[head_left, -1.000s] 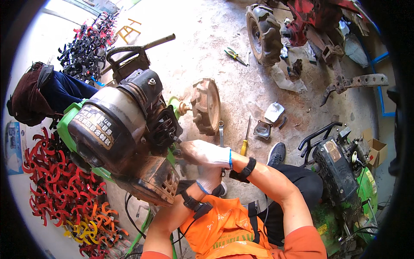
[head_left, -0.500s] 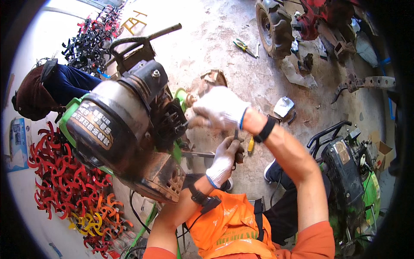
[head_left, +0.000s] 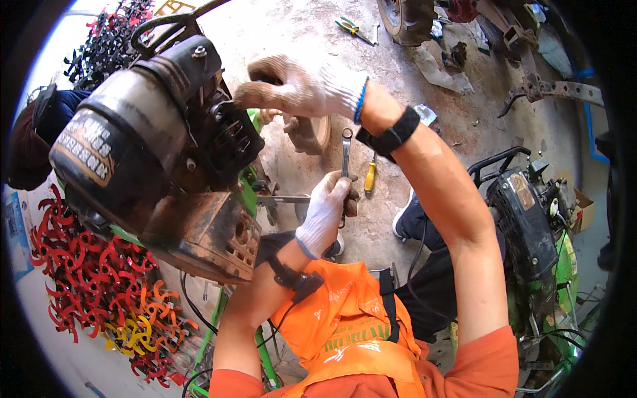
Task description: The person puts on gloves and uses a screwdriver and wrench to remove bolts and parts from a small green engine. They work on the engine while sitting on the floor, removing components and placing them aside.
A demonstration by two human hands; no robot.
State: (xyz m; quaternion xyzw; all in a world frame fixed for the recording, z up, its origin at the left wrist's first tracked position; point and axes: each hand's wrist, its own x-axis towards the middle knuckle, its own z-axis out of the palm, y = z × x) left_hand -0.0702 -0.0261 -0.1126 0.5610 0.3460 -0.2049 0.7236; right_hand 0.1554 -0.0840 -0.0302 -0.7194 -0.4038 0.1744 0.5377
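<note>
A used engine with a black tank (head_left: 126,146) stands on a green-framed machine at the left. My right hand (head_left: 298,86), in a white knitted glove soiled at the fingers, is raised beside the engine's dark side (head_left: 229,136). Its thumb and fingers are apart in a curve, the tips by the engine; I see nothing held, and contact is unclear. Lower down, my gloved left hand (head_left: 324,212) is closed around a combination wrench (head_left: 346,152), ring end up. Below the tank juts a rusty vented box (head_left: 206,232), close to my left forearm.
A yellow-handled screwdriver (head_left: 370,178) lies right of the wrench, a rusty metal part (head_left: 310,134) beyond it. Pliers (head_left: 353,28) are farther off. Red curved blades (head_left: 93,259) are heaped at left, near another person (head_left: 40,126). A second machine (head_left: 524,225) stands at right.
My right hand has moved up and left, its fingers now spread beside the engine. My left hand still grips the wrench, whose ring end shows more clearly. The whole view has shifted.
</note>
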